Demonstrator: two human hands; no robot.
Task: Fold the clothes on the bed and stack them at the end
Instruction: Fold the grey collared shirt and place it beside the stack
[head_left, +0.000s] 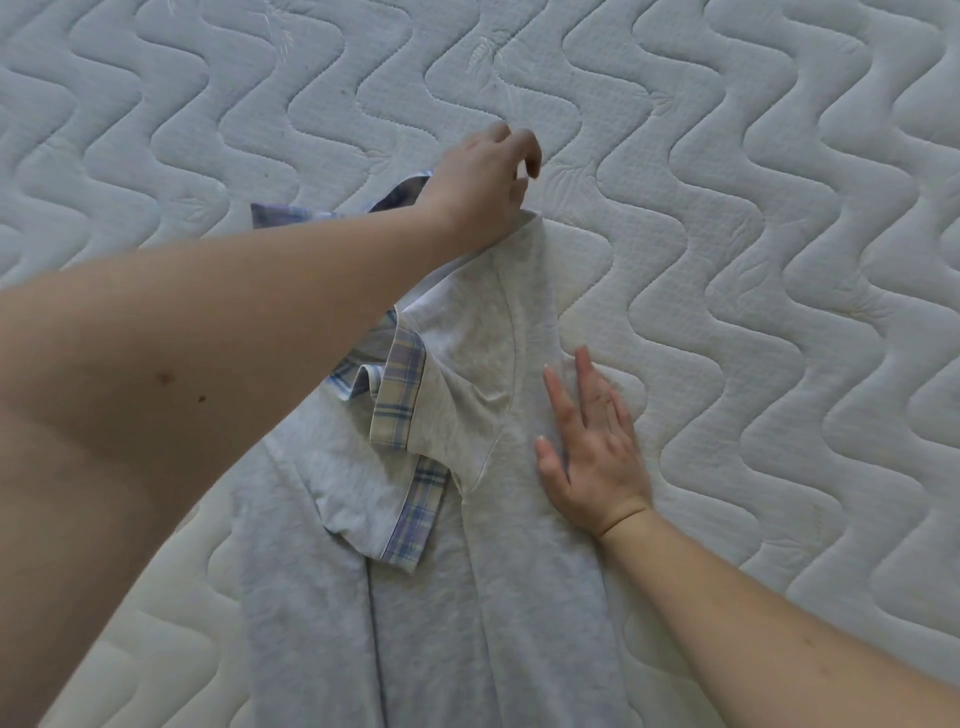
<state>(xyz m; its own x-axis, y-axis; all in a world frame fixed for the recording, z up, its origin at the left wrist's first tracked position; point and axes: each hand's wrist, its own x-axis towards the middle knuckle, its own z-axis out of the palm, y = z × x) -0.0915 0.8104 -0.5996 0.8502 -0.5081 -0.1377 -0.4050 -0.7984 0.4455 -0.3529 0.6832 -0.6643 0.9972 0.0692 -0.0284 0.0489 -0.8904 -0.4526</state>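
Observation:
A light grey short-sleeved shirt (498, 519) with blue-and-cream plaid sleeve cuffs (397, 395) and a plaid collar (400, 195) lies lengthwise on the mattress, its sleeves folded in over the body. My left hand (483, 182) reaches across to the shirt's far top corner, fingers curled, and the fabric there rises to its underside as if pinched. My right hand (592, 447) lies flat with fingers spread on the shirt's right edge, partly on the mattress. My left forearm hides the shirt's upper left part.
A white quilted mattress (753, 208) with a wavy stitched pattern fills the view around the shirt. No other garments are in sight.

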